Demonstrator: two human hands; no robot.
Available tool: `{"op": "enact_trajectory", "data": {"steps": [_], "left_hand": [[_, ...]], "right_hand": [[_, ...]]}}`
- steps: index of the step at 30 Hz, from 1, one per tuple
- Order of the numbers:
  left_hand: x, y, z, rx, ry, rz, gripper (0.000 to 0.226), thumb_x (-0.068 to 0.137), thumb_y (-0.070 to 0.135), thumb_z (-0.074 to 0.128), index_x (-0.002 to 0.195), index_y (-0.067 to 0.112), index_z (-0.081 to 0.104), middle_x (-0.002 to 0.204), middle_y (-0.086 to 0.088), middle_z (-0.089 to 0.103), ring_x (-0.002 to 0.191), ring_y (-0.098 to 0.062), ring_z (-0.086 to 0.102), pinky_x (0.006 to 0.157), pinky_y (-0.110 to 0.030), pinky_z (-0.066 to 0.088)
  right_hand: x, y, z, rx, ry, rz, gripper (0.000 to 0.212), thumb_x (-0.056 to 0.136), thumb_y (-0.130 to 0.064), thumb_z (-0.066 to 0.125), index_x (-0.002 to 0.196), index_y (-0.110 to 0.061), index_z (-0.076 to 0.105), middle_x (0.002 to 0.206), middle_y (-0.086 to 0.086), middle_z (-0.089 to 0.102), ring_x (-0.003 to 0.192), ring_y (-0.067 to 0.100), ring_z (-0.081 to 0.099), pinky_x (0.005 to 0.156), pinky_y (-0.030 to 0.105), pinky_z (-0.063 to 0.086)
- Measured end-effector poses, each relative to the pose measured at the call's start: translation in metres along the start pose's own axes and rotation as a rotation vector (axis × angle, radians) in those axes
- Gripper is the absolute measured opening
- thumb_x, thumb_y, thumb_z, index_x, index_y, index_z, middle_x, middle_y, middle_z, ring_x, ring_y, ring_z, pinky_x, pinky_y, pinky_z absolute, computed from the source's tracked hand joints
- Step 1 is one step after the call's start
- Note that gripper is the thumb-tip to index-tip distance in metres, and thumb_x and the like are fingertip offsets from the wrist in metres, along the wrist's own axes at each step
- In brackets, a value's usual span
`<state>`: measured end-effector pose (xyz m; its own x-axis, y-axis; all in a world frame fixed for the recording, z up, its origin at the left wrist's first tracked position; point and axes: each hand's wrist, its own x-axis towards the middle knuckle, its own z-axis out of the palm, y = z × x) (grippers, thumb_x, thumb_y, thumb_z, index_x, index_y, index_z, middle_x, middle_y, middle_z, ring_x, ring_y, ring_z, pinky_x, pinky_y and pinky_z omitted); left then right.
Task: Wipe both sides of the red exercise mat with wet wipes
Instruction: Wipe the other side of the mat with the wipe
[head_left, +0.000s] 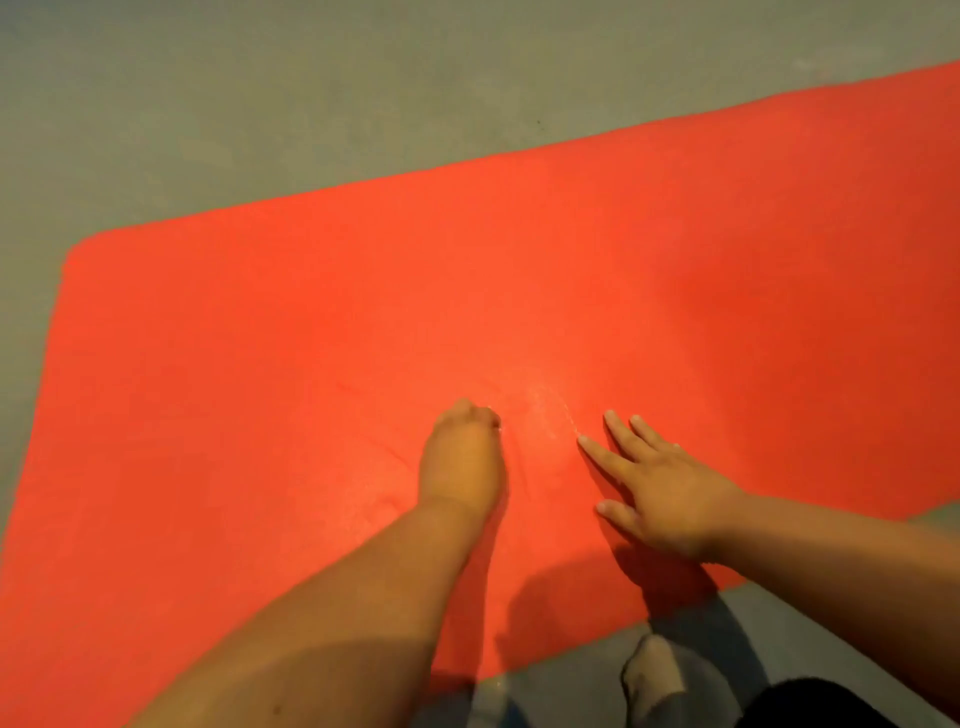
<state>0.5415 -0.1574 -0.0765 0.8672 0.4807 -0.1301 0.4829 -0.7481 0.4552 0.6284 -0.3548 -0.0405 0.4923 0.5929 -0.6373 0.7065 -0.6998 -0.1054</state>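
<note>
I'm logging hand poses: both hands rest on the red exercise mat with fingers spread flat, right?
Not quite. The head view shows only the right hand with fingers spread flat; the left hand has its fingers curled under. Both do rest on the red exercise mat.

One wide-angle view from the person's head looks forward and steeply down, close over the left hand (462, 457) and right hand (670, 493), onto the red mat (311, 322) on the grey floor (208, 104).
</note>
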Motion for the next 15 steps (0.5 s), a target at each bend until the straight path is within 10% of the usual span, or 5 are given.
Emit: {"op": "enact_trajectory", "data": {"steps": [4,10,15], "left_hand": [[-0.029,0.024,0.008,0.084,-0.209,0.316,0.02,0.096,0.017,0.047,0.104,0.013,0.065,0.102,-0.008,0.055,0.103,-0.028,0.053,0.085,-0.038,0.043],[-0.018,-0.094,-0.058,0.247,0.029,-0.208,0.023,0.089,0.004,0.052,0.104,0.002,0.069,0.107,-0.02,0.059,0.103,-0.038,0.057,0.09,-0.041,0.043],[-0.069,0.009,-0.003,0.103,-0.111,-0.038,0.023,0.092,0.009,0.048,0.106,0.011,0.066,0.11,-0.01,0.057,0.106,-0.028,0.055,0.087,-0.034,0.041]], "right_hand": [[-0.02,0.009,0.009,0.031,-0.048,0.027,0.073,0.095,-0.052,0.039,0.15,-0.033,-0.005,0.158,0.003,-0.018,0.146,0.025,-0.01,0.118,0.044,0.016],[-0.058,0.008,0.038,0.082,-0.054,0.049,0.069,0.097,-0.05,0.035,0.148,-0.039,-0.01,0.155,-0.003,-0.025,0.145,0.022,-0.016,0.119,0.042,0.011],[-0.06,0.002,0.051,0.106,0.032,0.093,0.068,0.096,-0.052,0.034,0.147,-0.043,-0.01,0.156,-0.005,-0.023,0.145,0.022,-0.016,0.116,0.045,0.009]]}}
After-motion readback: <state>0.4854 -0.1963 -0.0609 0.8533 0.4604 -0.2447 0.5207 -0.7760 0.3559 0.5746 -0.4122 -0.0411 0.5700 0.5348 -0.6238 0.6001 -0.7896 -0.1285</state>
